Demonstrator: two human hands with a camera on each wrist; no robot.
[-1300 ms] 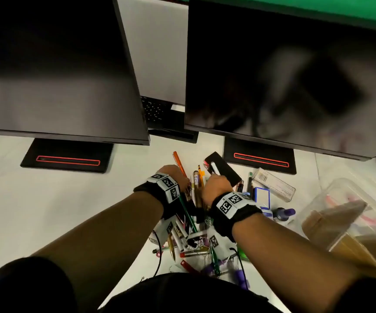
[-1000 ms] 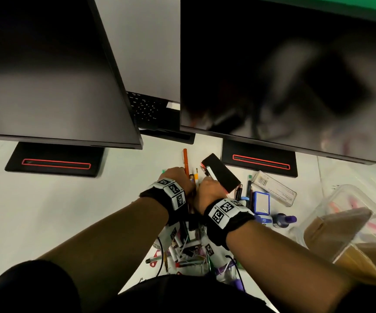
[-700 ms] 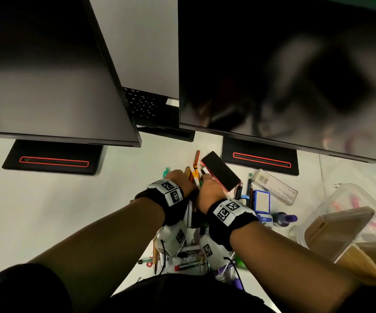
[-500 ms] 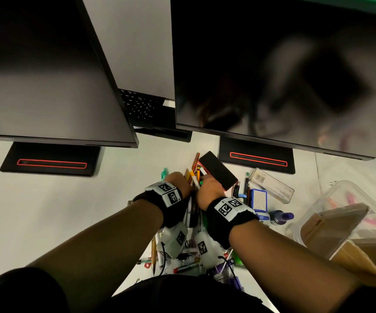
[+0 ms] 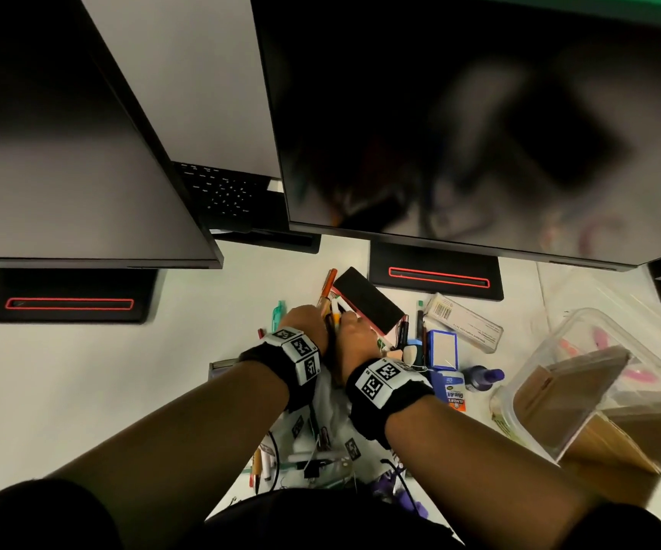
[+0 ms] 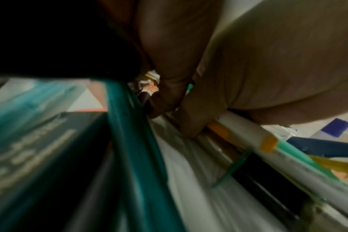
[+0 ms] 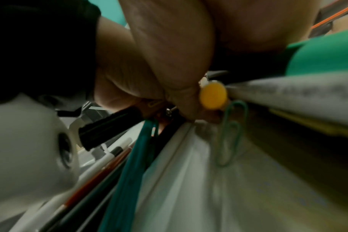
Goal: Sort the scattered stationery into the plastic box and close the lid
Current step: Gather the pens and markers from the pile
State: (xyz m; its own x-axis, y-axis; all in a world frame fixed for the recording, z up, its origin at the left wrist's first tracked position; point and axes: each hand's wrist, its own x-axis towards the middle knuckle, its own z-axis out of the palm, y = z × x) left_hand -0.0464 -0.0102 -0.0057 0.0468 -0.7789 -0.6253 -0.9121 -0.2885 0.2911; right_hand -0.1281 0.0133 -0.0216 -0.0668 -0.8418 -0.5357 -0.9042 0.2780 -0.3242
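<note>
Since the earlier frames your two hands have closed in on each other and slid up the desk, raking loose pens into one bundle. Left hand [image 5: 306, 320] and right hand [image 5: 354, 331] now sit side by side, each with fingers curled around the pen bundle [image 5: 333, 311] — the wrist views show the grip on white, orange and teal barrels.

The plastic box [image 5: 599, 375] is well apart to your right, tilted on cardboard, with no lid on it that I can see.

To finish the gather well:
- Square the barrels parallel before lifting — crossed ones should slip out.
- Keep both palms cupped under the ends.
- The green paper clip [image 7: 230, 133] lies just beside your right fingers; it probably won't ride along, so grab it separately.
- Elmer's glue [image 5: 454, 393], purple glue stick [image 5: 483, 378] and black eraser [image 5: 368, 299] remain on the desk for later passes.
</note>
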